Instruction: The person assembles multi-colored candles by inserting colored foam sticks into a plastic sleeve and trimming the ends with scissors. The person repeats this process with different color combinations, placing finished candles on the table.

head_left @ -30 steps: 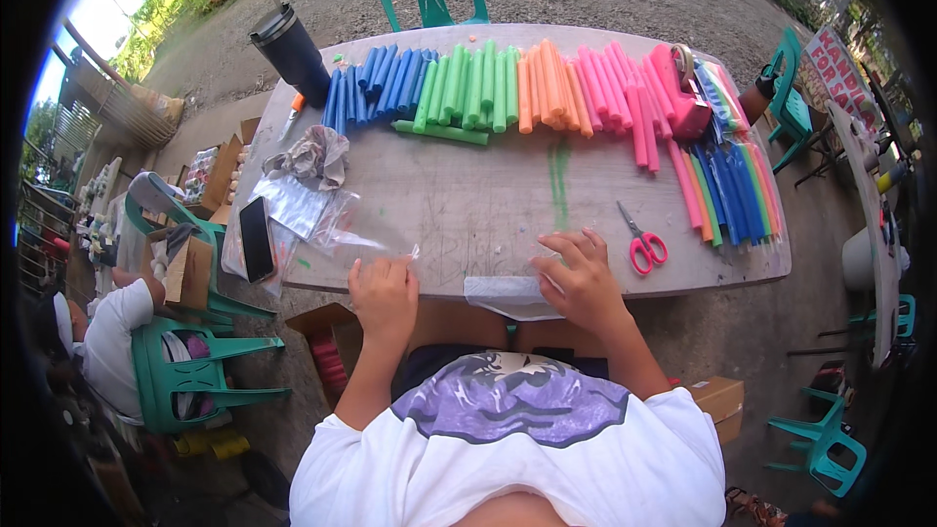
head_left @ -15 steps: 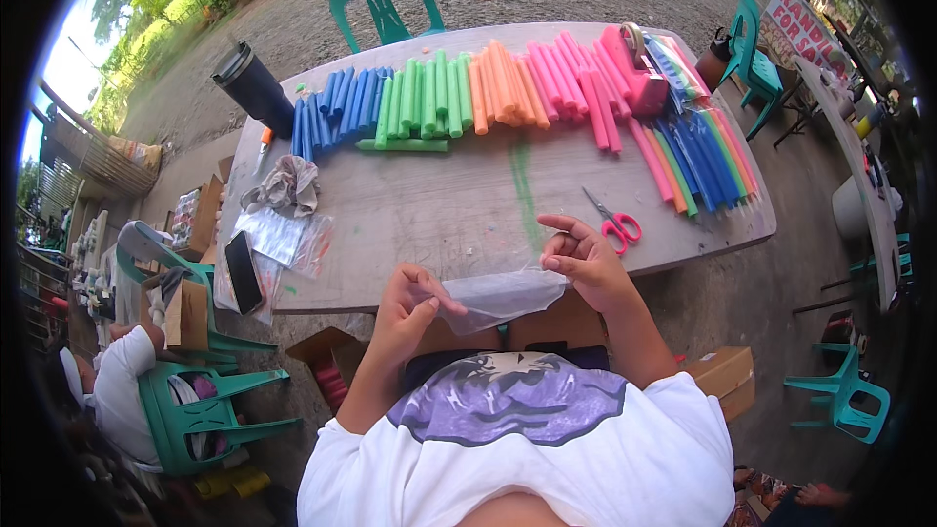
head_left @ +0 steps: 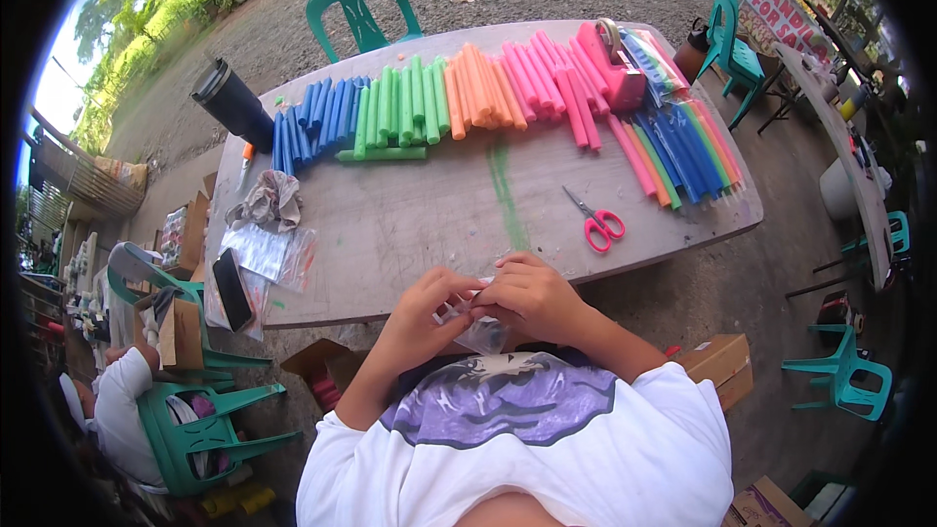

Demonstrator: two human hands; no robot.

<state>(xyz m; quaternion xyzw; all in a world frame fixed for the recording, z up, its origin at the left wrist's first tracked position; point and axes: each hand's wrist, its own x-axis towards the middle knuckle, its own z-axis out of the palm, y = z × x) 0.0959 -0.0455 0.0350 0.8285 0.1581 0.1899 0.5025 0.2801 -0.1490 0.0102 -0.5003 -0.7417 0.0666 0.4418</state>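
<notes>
My left hand (head_left: pixel 426 317) and my right hand (head_left: pixel 530 299) meet at the table's near edge, in front of my shirt. Both are closed on a clear plastic bag (head_left: pixel 483 336), which is bunched between the fingertips and hangs below them. Red-handled scissors (head_left: pixel 596 224) lie on the table to the right of my hands. Farther back, candles lie in colour groups: blue (head_left: pixel 322 115), green (head_left: pixel 402 102), orange (head_left: pixel 480 88) and pink (head_left: pixel 556 78). Mixed-colour candles in clear packs (head_left: pixel 688 156) rest at the right end.
A pink tape dispenser (head_left: pixel 613 73) stands behind the packs. On the left are a dark tumbler (head_left: pixel 234 105), a crumpled rag (head_left: pixel 270 200), flat plastic bags (head_left: pixel 264 252) and a phone (head_left: pixel 232 289). Green chairs (head_left: pixel 363 15) surround the table. Another person (head_left: pixel 122 405) sits at left.
My hands have come together from opposite ends of the stretched plastic bag, and it is now bunched between them. The right hand moved left and down. The view has shifted slightly.
</notes>
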